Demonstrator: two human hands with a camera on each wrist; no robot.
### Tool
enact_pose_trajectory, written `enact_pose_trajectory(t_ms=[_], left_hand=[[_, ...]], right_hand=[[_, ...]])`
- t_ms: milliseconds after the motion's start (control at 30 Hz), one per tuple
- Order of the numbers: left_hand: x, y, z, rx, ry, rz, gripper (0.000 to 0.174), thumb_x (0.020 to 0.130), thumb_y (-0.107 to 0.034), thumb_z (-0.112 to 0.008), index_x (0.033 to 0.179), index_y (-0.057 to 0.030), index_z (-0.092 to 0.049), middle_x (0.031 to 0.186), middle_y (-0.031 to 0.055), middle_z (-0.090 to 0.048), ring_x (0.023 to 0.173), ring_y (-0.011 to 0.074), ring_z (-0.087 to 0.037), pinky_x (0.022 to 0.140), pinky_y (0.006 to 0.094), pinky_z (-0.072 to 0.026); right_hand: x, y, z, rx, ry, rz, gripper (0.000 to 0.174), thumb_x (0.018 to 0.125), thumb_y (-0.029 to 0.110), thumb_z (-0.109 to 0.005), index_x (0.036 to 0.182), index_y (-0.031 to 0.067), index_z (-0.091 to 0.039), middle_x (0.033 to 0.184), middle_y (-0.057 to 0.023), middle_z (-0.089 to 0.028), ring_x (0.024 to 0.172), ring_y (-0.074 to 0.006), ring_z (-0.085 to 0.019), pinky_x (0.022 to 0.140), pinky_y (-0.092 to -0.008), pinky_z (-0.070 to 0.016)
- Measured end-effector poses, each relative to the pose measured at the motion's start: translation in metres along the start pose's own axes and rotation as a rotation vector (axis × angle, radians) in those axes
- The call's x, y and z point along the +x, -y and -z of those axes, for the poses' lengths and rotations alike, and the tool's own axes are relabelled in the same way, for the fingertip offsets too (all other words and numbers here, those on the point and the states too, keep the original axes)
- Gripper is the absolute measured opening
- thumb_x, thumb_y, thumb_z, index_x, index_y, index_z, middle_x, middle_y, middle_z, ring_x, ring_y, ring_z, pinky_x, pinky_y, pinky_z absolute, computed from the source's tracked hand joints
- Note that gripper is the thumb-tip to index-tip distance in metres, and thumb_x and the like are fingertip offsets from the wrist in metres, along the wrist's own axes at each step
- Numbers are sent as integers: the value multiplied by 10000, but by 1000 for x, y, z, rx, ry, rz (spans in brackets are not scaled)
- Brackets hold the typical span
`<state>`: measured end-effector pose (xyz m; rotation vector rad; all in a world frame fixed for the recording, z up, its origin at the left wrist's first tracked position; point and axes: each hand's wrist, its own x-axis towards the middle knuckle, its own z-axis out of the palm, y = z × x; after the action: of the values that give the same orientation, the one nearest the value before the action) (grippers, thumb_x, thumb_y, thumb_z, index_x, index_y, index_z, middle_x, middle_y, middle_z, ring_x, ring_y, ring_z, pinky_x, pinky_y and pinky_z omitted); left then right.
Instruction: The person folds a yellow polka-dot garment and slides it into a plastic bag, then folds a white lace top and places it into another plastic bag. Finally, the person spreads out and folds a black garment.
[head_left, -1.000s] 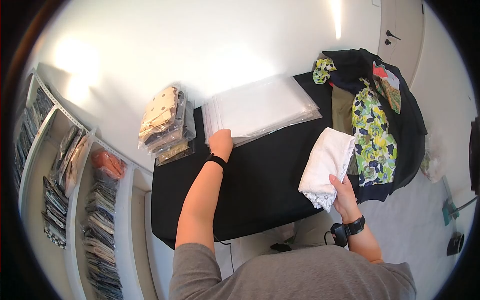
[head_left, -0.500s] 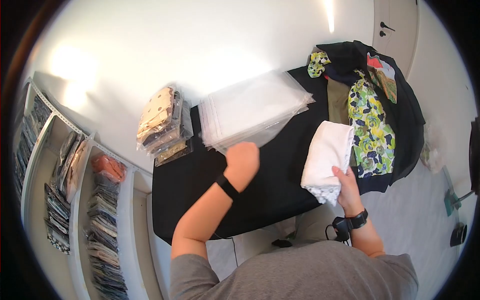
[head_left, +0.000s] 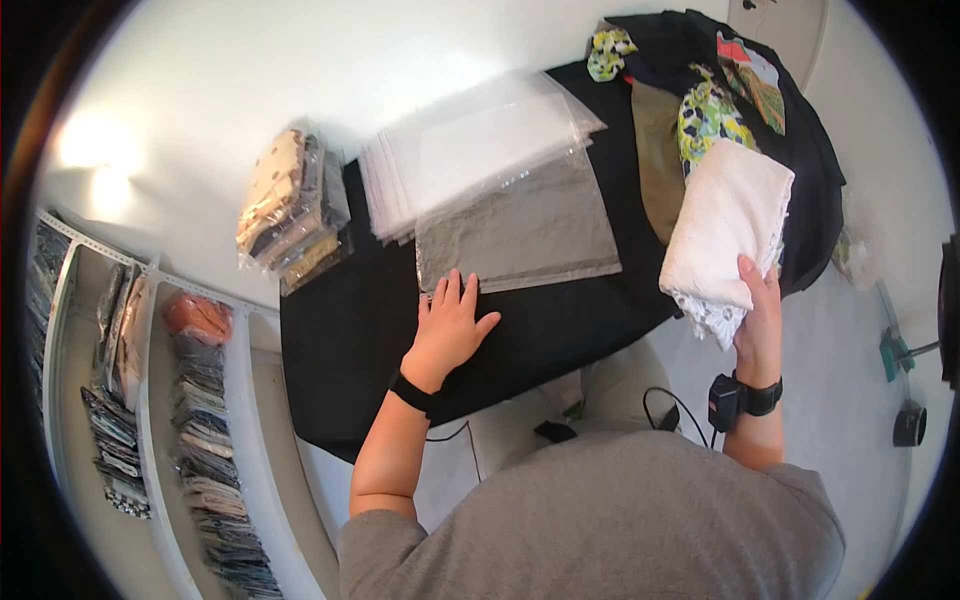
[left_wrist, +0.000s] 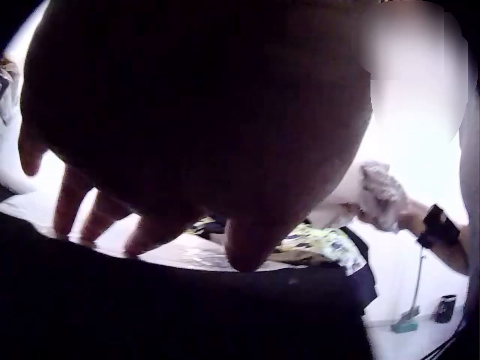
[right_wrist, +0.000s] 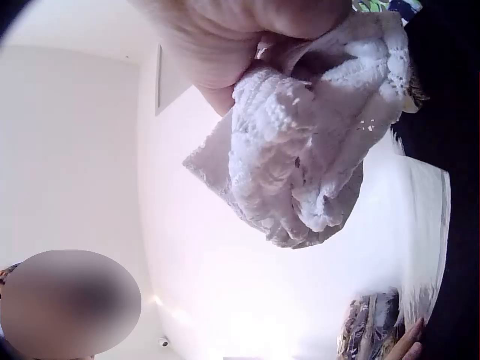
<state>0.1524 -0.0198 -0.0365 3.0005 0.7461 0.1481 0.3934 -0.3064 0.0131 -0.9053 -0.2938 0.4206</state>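
My left hand lies with spread, straight fingers at the near left corner of a clear plastic bag. This single bag lies flat on the black cloth, overlapping the near edge of a stack of clear bags. In the left wrist view the fingers point down at the table, dark against the light. My right hand grips a folded white garment off the table's right side, thumb on top. The right wrist view shows its lacy folds bunched below the fingers.
A pile of bagged clothes stands at the table's back left. Patterned and dark garments are heaped on the right end. Shelves with bagged clothes line the left side. Black cloth covers the table.
My left hand has brought one bag off the stack toward me and now lies spread at its corner. The right hand has moved the white garment a little to the right.
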Motion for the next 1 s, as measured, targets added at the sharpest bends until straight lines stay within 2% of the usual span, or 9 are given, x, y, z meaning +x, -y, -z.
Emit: enact_pose_trajectory(t_ms=[100, 167, 233, 500, 700, 767, 800, 867, 1000], left_hand=[[-15, -54, 37, -42, 199, 22, 555, 869, -435, -535, 1293, -82, -477, 1386, 258, -332, 1281, 399, -328, 1039, 535, -256], [-22, -61, 27, -117, 142, -53, 491, 857, -410, -560, 1256, -126, -526, 1355, 250, -369, 1245, 399, -364, 1027, 529, -272], [-25, -62, 20, -81, -81, -181, 452, 857, -374, -575, 1244, -143, -537, 1334, 242, -398, 1226, 398, -386, 1011, 534, -289], [-16, -58, 15, -180, -44, -127, 458, 837, -282, -611, 1267, -155, -516, 1324, 230, -413, 1199, 360, -418, 955, 456, -383], [-9, -50, 8, -171, -95, -164, 456, 849, -248, -590, 1241, -32, -506, 1299, 186, -461, 1135, 345, -464, 928, 413, -411], [-3, -47, 6, -218, -120, -154, 424, 836, -127, -579, 1218, 38, -496, 1269, 181, -494, 1094, 356, -485, 920, 398, -417], [-1, -46, 6, -218, -122, -154, 424, 836, -127, -579, 1218, 38, -496, 1269, 181, -494, 1094, 356, -485, 920, 398, -417], [2, -51, 13, -392, -212, -150, 450, 767, 57, -525, 1215, 59, -489, 1242, 206, -509, 1072, 374, -492, 935, 395, -406], [11, -64, 24, -383, -381, -203, 538, 670, 178, -455, 1201, 94, -480, 1244, 211, -489, 998, 365, -501, 907, 405, -420]], right_hand=[[-5, -4, 0, -10, -4, -33, 497, 861, 115, -623, 1293, -12, -412, 1210, -147, -550, 1034, -218, -595, 867, -327, -496], [-7, -5, -1, 5, -11, -38, 483, 861, 106, -619, 1284, -14, -421, 1198, -151, -557, 1026, -219, -598, 862, -328, -499], [-8, -6, 2, -16, 0, -46, 476, 859, 102, -618, 1279, -15, -427, 1192, -150, -560, 1021, -216, -599, 861, -329, -499], [-14, -6, -3, -98, 55, -76, 461, 845, 85, -624, 1256, -23, -447, 1177, -141, -570, 1004, -198, -600, 858, -320, -491], [-19, -10, -6, -189, 127, -123, 425, 822, 42, -640, 1213, -25, -488, 1124, -118, -599, 960, -164, -603, 841, -299, -486], [-23, -11, -14, -232, 140, -119, 395, 801, 39, -663, 1167, -25, -529, 1066, -90, -623, 917, -137, -603, 811, -280, -486], [-25, -12, -17, -367, 200, -129, 382, 791, 46, -677, 1142, -26, -545, 1037, -75, -630, 897, -124, -600, 796, -271, -484], [-28, -16, -23, -587, 314, -135, 348, 766, 75, -718, 1071, -26, -584, 990, -37, -637, 860, -90, -588, 769, -244, -478], [-30, -20, -34, -996, 571, 115, 326, 723, 107, -720, 1020, 32, -606, 841, -87, -620, 771, -165, -605, 691, -278, -473]])
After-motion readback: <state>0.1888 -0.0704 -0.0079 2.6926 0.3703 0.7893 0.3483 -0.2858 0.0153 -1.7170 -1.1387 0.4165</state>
